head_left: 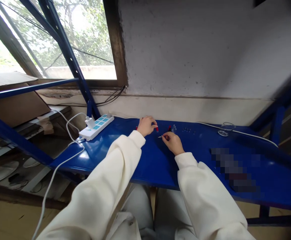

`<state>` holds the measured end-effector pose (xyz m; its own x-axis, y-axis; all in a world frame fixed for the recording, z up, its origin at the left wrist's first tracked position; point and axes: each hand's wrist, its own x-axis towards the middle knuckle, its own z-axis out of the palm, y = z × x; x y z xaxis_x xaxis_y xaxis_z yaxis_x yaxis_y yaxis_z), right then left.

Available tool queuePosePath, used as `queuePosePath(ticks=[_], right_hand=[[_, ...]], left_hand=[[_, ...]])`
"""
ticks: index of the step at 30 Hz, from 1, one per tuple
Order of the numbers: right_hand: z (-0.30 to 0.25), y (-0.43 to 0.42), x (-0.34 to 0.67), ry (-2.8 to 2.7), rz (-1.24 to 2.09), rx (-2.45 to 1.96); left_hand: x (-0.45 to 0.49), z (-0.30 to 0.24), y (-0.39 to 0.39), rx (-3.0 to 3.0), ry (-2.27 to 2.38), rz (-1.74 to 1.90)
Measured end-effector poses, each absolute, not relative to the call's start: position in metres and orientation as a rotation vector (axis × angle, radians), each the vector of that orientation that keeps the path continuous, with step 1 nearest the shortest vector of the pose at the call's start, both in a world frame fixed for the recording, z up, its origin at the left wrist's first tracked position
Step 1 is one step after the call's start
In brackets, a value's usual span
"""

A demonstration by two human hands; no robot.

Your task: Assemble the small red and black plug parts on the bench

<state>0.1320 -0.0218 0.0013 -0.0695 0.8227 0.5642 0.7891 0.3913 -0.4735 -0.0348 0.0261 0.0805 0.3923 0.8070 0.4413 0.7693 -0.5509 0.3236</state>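
Note:
My left hand (147, 125) is closed over the blue table, its fingertips pinching a small red piece (157, 128), too small to name. A little nearer and to the right, my right hand (172, 142) grips a thin, pale, pointed piece (160, 137) between thumb and fingers. The tip points left, below the red piece and apart from it. Behind my right hand lie another red piece (169, 128) and several small clear pieces (174, 128). A bit of red (136, 128) shows left of my left hand.
Several tiny pieces (186, 129) stand on the blue table (153, 163) to the right. Farther right are a clear glass (225, 130) and a pixelated dark patch (235, 170). A white power strip (96, 128) with a plugged-in cable lies left. Blue shelf posts flank the table; a wall closes the back.

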Motion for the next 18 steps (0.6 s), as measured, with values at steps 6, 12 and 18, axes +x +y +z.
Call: queuePosePath(ticks=[6, 12, 18], right_hand=[[0.0, -0.021, 0.131, -1.888, 0.11, -1.39], [0.001, -0.022, 0.131, -1.915, 0.153, -1.374], [0.002, -0.024, 0.13, -1.912, 0.174, -1.355]], left_hand=[[-0.074, 0.095, 0.052, 2.475, 1.771, 0.688], [-0.093, 0.071, 0.056, 2.4, 1.898, 0.616], [-0.098, 0.059, 0.059, 2.367, 1.913, 0.597]])
